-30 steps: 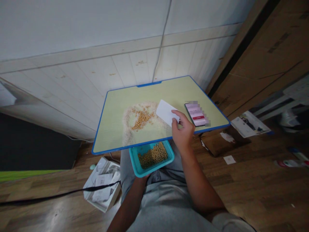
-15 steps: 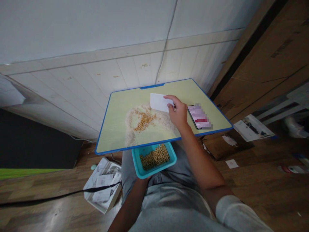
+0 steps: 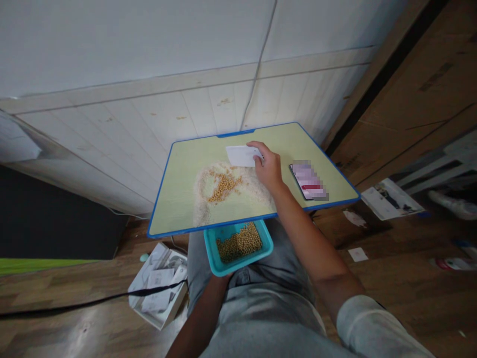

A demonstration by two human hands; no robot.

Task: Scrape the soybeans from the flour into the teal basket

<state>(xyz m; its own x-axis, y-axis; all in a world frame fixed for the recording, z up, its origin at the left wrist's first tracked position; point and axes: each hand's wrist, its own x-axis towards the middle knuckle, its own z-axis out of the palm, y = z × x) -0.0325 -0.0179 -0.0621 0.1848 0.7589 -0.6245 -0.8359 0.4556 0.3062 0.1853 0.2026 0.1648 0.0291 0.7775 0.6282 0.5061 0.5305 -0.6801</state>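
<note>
The card (image 3: pixel 240 155) is over the far side of the pale grains (image 3: pixel 201 199) on the counter (image 3: pixel 164 199); whether its lower edge touches them is hard to tell. A loose heap of beans (image 3: pixel 223 186) lies among the grains, nearer the front. More beans fill part of the blue tub (image 3: pixel 210 253), whose far rim is hidden under the counter's front edge. No writing shows on the card. The phone (image 3: pixel 302 183), right of the grains, has a lit screen with a red bar, but blocky pixels cover much of it and its text cannot be read. Dark print on the carton (image 3: pixel 417 109) at right is illegible, as are the marks on papers (image 3: pixel 158 288) in the white box (image 3: pixel 166 318) on the floor. A black strap (image 3: pixel 149 292) crosses that box and runs off at the left.

The right hand (image 3: pixel 265 164) pinches the card's right end between thumb and fingers. The left hand (image 3: pixel 223 277) is mostly hidden beneath the tub; how far it is open cannot be told.
</note>
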